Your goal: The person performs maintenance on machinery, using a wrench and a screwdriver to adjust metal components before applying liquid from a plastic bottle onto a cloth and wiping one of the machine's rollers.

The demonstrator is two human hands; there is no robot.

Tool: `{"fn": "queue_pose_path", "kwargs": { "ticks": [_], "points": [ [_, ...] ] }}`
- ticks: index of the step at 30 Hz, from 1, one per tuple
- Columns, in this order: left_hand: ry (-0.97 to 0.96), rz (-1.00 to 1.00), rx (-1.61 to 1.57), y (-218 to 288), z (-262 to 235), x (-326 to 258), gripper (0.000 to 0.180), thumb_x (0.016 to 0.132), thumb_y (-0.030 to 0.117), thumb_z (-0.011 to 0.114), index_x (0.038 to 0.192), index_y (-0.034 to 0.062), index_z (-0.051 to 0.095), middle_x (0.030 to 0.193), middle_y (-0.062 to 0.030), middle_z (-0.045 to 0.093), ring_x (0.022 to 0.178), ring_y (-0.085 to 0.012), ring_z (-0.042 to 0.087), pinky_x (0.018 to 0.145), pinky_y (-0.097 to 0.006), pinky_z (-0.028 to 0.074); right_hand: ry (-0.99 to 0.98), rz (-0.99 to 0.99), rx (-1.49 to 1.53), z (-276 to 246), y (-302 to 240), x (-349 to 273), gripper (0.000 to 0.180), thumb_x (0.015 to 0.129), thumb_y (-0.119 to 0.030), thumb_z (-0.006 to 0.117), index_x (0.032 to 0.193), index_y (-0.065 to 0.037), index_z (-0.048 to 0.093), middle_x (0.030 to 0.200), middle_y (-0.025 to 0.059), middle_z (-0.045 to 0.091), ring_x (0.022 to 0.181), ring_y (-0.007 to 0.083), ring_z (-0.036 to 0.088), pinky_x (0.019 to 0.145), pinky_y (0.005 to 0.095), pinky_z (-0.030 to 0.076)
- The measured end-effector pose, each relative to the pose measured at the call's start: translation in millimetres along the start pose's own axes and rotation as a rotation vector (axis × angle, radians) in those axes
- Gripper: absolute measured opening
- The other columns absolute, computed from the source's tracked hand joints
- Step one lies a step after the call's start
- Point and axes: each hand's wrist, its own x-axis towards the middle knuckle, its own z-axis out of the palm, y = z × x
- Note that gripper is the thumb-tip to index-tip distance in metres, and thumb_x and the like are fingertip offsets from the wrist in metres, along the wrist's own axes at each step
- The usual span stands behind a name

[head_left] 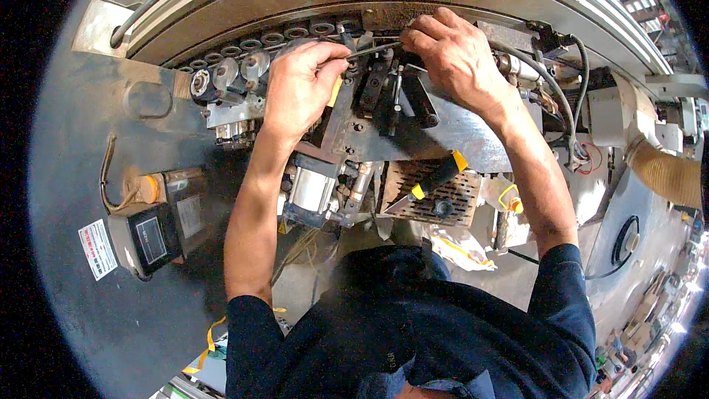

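My left hand (301, 87) and my right hand (456, 55) are both raised over the machine, at the foot of its long brown-dusted beam. A thin dark metal rod (375, 49) runs between them. My left thumb and forefinger pinch one end, and my right fingers are curled round the other, hiding its tip. Below the rod, black metal clamp blocks (377, 87) and a slim upright bolt (396, 92) sit on a steel plate (473, 129). Closer to my body, a black and yellow utility knife (441, 175) rests with its blade over a rusty slotted tray (464, 210).
A row of round rollers (297, 32) lines the beam at the left. A silver cylinder (310, 191) stands below my left wrist. Cables (580, 81) and a ribbed tan hose (668, 171) are at the right. A black control box (151, 240) stands on the left panel.
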Motion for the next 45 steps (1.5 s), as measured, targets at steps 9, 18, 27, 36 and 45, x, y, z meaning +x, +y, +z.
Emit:
{"fn": "queue_pose_path", "kwargs": {
  "ticks": [9, 18, 27, 36, 45],
  "points": [
    [0.016, -0.058, -0.062, -3.7, 5.1, 6.7, 0.017, 0.087, 0.007, 0.069, 0.103, 0.0016, 0.072, 0.085, -0.0046, 0.072, 0.073, -0.0076, 0.062, 0.066, -0.024, 0.050, 0.034, -0.007, 0.013, 10.9, 11.0, 0.9, 0.020, 0.073, -0.010, 0.061, 0.093, -0.007, 0.063, 0.092, 0.0083, 0.057, 0.090, 0.0286, 0.057, 0.077, 0.0397, 0.052],
    [-0.007, -0.067, 0.014, 3.0, 8.7, 11.1, 0.016, 0.088, 0.010, 0.069, 0.101, 0.0018, 0.072, 0.081, -0.0039, 0.071, 0.070, -0.0062, 0.060, 0.065, -0.024, 0.050, 0.025, -0.023, 0.024, 13.4, 22.3, -3.5, 0.022, 0.075, -0.013, 0.059, 0.097, -0.007, 0.063, 0.097, 0.0083, 0.059, 0.093, 0.0292, 0.057, 0.079, 0.0401, 0.051],
    [0.049, -0.098, 0.079, 11.8, 12.3, 5.2, 0.014, 0.084, 0.008, 0.070, 0.095, 0.0008, 0.068, 0.085, -0.0150, 0.071, 0.077, -0.0248, 0.072, 0.069, -0.034, 0.055, 0.048, -0.166, -0.134, 11.4, 35.1, 14.7, 0.020, 0.076, -0.016, 0.062, 0.096, -0.012, 0.063, 0.100, 0.0030, 0.059, 0.102, 0.0254, 0.055, 0.081, 0.0367, 0.049],
    [0.124, -0.042, 0.208, 4.5, 25.5, -1.3, 0.015, 0.089, 0.013, 0.068, 0.098, 0.0015, 0.068, 0.082, -0.0111, 0.071, 0.069, -0.0149, 0.066, 0.064, -0.030, 0.052, 0.073, -0.206, -0.153, 31.4, 46.6, 24.1, 0.022, 0.077, -0.016, 0.062, 0.099, -0.012, 0.064, 0.102, 0.0032, 0.063, 0.103, 0.0244, 0.060, 0.089, 0.0377, 0.050],
    [0.094, 0.073, 0.314, 1.6, 25.4, 0.8, 0.014, 0.090, 0.012, 0.066, 0.099, 0.0024, 0.068, 0.088, -0.0153, 0.071, 0.075, -0.0251, 0.070, 0.069, -0.034, 0.054, 0.051, -0.110, -0.174, 19.9, 26.2, 4.1, 0.018, 0.079, -0.017, 0.059, 0.095, -0.011, 0.063, 0.089, 0.0040, 0.063, 0.093, 0.0235, 0.064, 0.084, 0.0376, 0.048]
  ]
}}
